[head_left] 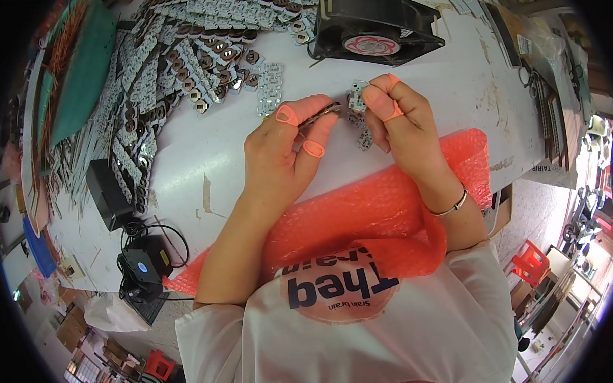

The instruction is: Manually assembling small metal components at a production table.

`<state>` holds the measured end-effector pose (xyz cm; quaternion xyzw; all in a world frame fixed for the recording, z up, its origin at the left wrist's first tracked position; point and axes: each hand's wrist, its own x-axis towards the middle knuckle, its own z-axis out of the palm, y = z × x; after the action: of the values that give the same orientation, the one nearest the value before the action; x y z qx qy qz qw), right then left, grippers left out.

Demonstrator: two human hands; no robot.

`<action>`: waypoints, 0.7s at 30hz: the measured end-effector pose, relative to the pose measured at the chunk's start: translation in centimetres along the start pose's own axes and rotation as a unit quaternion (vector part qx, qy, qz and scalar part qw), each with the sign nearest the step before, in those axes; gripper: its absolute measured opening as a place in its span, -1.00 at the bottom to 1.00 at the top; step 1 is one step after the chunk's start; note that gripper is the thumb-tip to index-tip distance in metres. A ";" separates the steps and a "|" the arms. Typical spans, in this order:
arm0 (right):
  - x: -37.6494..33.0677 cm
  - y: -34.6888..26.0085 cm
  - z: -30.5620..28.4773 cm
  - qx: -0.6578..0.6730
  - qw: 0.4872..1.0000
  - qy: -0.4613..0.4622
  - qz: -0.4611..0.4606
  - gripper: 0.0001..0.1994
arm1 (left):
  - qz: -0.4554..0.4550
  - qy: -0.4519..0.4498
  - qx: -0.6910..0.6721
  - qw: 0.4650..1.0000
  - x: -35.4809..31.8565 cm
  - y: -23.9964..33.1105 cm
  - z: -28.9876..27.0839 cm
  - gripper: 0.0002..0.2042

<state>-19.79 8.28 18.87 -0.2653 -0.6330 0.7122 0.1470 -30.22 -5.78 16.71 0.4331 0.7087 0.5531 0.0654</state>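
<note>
Two grips meet: your left hand (285,148) pinches a dark tool (321,115) pointing right at the small board strip (357,102) your right hand (402,120) pinches

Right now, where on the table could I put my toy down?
Bare white table lies right of the right hand, below the black fan, and left of the left hand. The far left is crowded with heaped circuit strips.

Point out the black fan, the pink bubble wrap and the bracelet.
black fan (375,23), head view, on its hub.
pink bubble wrap (361,210), head view, on its middle.
bracelet (453,206), head view, on the band at the right wrist.
</note>
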 end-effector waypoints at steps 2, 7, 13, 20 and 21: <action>0.2 0.1 -0.2 0.010 1.000 0.001 0.011 -0.78 | -0.048 0.000 -0.024 0.999 -0.1 0.2 0.1 -0.81; 0.2 0.0 -0.3 0.009 0.999 0.006 0.035 -0.77 | -0.066 0.002 -0.044 0.997 0.0 -0.1 0.4 -0.81; -0.3 0.2 0.2 -0.027 0.999 -0.021 0.015 -0.79 | -0.001 -0.007 -0.001 1.000 0.3 -0.3 0.2 -0.80; 0.0 0.3 -0.8 -0.135 0.991 -0.008 -0.002 -0.83 | 0.013 -0.051 0.069 0.996 0.0 -0.8 -0.5 -0.79; 0.2 0.3 -1.4 -0.202 0.978 -0.049 -0.003 -0.82 | 0.014 -0.051 0.071 0.996 0.0 -0.7 -0.6 -0.79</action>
<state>-19.10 9.48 18.47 -0.2522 -0.7713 0.5811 0.0615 -30.93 -6.24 16.35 0.4743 0.7357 0.4794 0.0634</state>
